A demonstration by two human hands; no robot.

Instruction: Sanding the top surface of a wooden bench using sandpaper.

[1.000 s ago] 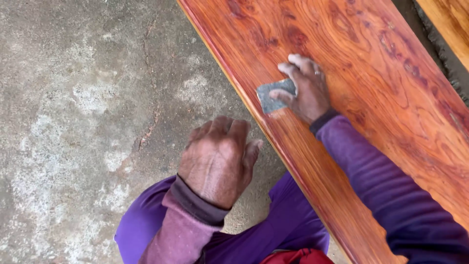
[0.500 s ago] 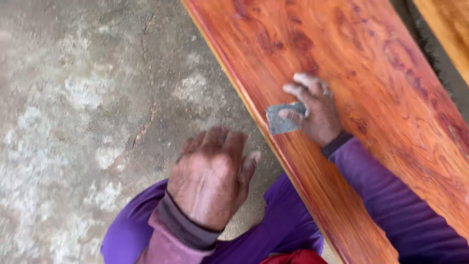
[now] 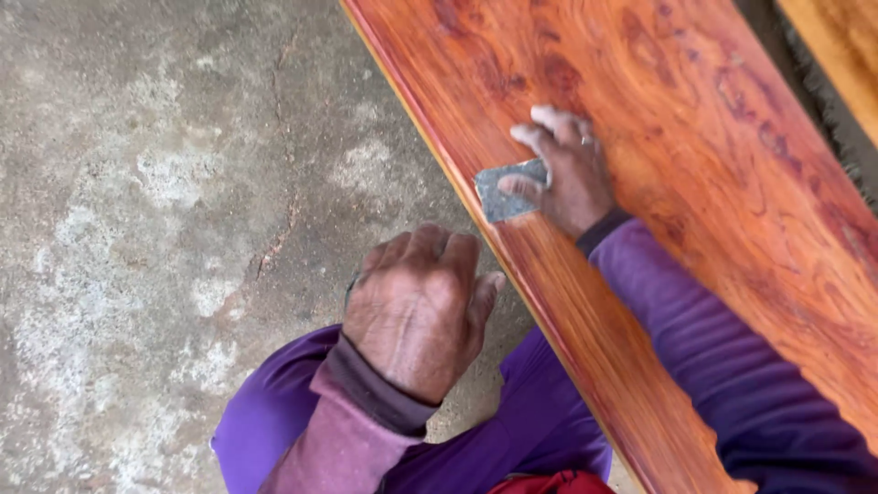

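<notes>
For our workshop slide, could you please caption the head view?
Right hand presses grey sandpaper on a reddish wooden board; left hand rests on a knee.

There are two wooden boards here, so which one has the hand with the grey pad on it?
The big reddish board with dark swirling grain. The right hand presses a grey sanding pad near its edge. The other, yellower board shows only at the top right corner, untouched.
</notes>
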